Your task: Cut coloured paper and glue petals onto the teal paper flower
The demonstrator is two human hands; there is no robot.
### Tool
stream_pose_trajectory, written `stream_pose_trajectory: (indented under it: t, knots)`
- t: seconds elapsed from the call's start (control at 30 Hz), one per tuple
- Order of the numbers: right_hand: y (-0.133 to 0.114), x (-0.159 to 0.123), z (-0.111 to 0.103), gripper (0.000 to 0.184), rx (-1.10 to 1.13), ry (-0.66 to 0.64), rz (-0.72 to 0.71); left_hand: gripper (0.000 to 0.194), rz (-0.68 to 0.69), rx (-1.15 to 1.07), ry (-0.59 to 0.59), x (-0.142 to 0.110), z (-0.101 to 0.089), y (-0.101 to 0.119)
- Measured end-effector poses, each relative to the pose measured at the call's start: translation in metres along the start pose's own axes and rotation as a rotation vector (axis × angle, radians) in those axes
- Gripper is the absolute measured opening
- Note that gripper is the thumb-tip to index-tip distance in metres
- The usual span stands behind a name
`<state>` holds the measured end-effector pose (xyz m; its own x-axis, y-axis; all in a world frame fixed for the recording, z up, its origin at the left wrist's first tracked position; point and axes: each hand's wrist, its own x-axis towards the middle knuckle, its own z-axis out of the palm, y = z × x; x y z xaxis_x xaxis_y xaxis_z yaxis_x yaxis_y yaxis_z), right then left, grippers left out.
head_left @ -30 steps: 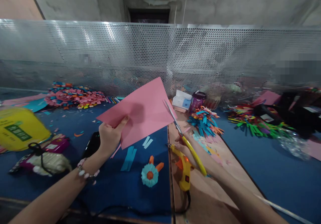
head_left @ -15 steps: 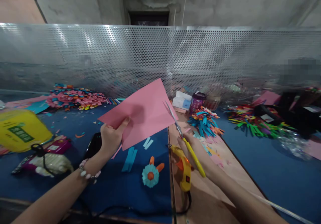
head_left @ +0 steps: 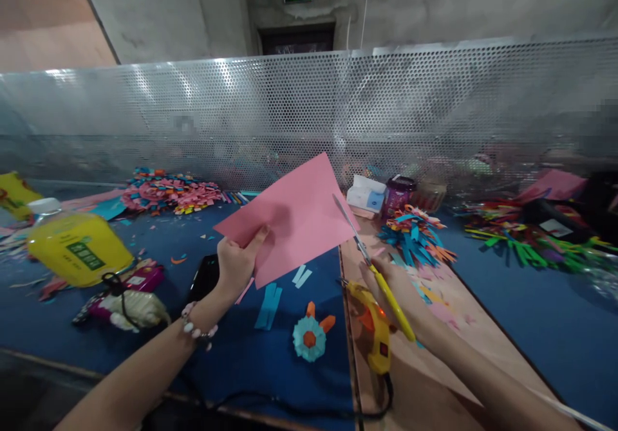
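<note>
My left hand [head_left: 236, 264] grips the lower left part of a pink paper sheet [head_left: 294, 215] and holds it up above the blue table [head_left: 145, 328]. My right hand [head_left: 396, 293] is closed on yellow-handled scissors [head_left: 371, 267], whose blades meet the sheet's right edge. A yellow glue gun [head_left: 374, 325] lies just below my right hand. A teal and orange paper flower [head_left: 309, 336] rests on the blue table under the sheet, with blue paper strips [head_left: 270, 299] beside it.
A perforated metal screen [head_left: 309, 116] closes the far side. Piles of coloured paper scraps [head_left: 168, 190] lie at the back left and coloured scraps [head_left: 526, 238] at the right. A yellow bottle [head_left: 77, 247], a black phone [head_left: 205, 276], a purple jar [head_left: 398, 193] and a brown board [head_left: 434, 354] are nearby.
The view has shifted, so everything sits further right in the picture. My hands keep the same hold on the sheet and scissors; the blades remain at the sheet's right edge.
</note>
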<state>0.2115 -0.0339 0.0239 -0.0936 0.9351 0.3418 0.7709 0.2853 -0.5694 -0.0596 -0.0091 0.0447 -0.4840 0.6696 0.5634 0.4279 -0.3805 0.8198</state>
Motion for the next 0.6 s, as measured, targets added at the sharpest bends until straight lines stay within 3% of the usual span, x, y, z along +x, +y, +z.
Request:
stream_pose_trajectory:
  t: [0.27, 0.47, 0.6]
  knots:
    - [0.002, -0.003, 0.0, 0.033, -0.024, -0.011, 0.001, 0.037, 0.027, -0.048, -0.029, 0.002, 0.002, -0.003]
    - [-0.013, -0.006, -0.012, 0.028, 0.152, -0.107, -0.007, 0.042, 0.02, -0.005, -0.014, 0.002, -0.001, 0.0]
    - [-0.02, -0.007, -0.015, 0.027, 0.183, -0.095, 0.013, 0.047, 0.015, 0.002, -0.02, 0.0, -0.001, 0.002]
